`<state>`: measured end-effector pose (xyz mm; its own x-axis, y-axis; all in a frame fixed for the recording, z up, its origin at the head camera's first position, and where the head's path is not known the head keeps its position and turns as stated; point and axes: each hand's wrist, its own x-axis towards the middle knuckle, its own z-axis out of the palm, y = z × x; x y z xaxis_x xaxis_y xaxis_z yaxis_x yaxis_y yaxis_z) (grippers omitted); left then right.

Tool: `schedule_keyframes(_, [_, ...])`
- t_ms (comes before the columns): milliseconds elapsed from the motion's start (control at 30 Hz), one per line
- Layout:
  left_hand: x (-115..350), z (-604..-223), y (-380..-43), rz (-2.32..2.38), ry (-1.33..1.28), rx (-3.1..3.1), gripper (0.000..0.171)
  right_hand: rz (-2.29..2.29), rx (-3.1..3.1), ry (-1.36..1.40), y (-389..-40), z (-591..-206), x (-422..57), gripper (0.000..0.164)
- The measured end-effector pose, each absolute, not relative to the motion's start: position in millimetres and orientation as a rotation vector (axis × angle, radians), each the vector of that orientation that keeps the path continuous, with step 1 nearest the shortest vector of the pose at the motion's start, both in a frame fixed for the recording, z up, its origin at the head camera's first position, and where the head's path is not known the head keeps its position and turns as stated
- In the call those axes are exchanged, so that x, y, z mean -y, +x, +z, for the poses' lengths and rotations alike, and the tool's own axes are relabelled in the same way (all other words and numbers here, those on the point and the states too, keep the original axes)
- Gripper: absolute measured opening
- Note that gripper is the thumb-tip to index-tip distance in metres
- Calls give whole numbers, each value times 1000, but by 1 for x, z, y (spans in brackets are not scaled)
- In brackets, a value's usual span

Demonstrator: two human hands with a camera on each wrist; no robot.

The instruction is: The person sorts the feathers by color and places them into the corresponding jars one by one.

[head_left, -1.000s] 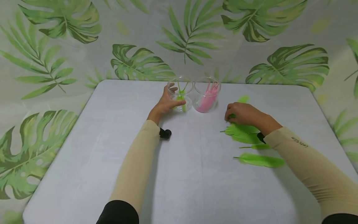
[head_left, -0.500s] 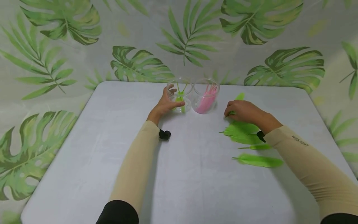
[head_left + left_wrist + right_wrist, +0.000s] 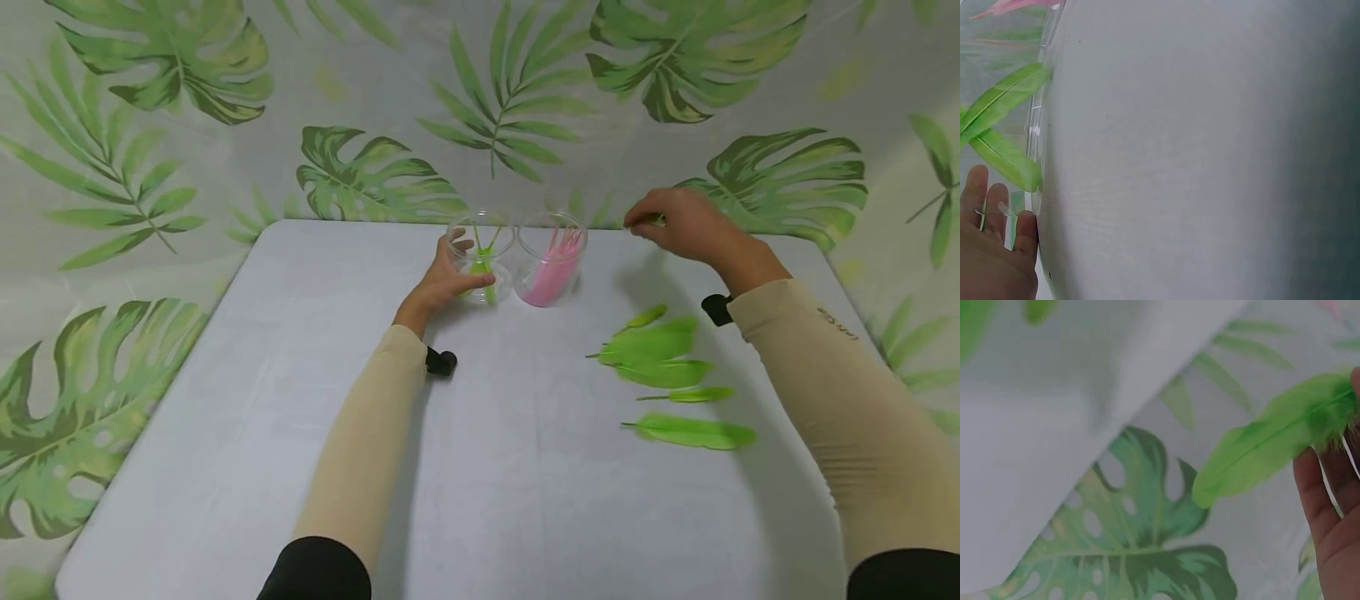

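Note:
My left hand (image 3: 442,279) grips the side of a clear round jar (image 3: 504,273) at the table's back edge. Several green feathers (image 3: 1010,94) stand in that jar, their quills pointing up. At the back right, my right hand (image 3: 686,223) is raised above the table and pinches a green feather (image 3: 1272,444) near its quill end. In the head view that feather is mostly hidden by the hand. Several more green feathers (image 3: 690,432) lie on the right half of the table, quills toward the left.
A second clear jar (image 3: 529,282) stands right beside the first, with pink feathers (image 3: 553,271) leaning in it. The white table (image 3: 480,500) ends just behind both jars, where a leaf-patterned cloth (image 3: 375,67) hangs.
My right hand has lifted a green feather off the table and moved up and back. A small feather beneath it has come into view. The left hand has stayed on the jar.

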<state>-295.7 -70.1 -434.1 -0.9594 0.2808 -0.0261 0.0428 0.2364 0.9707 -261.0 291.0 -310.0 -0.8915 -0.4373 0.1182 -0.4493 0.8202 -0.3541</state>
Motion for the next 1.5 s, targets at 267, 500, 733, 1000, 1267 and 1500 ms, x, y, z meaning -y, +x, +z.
schedule_keyframes(267, [71,-435,-295,1796,302,-2313,99,801,2790,431,-283,-264,-277,27])
schedule_keyframes(500, [73,-434,-294,1793,302,-2324,99,1228,2696,272,-296,-243,-238,36])
schedule_keyframes(733, [72,-436,-295,1798,297,-2305,100,1822,2415,218,-299,-241,-181,23])
schedule_keyframes(1000, [71,-437,-296,1797,305,-2315,100,2162,2209,153,-306,-257,-131,34])
schedule_keyframes(1267, [70,-434,-295,1760,265,-2311,109,2203,2257,167,-303,-290,-102,38])
schedule_keyframes(1500, [72,-431,-294,1745,243,-2302,107,2176,2344,164,-299,-303,-96,31])
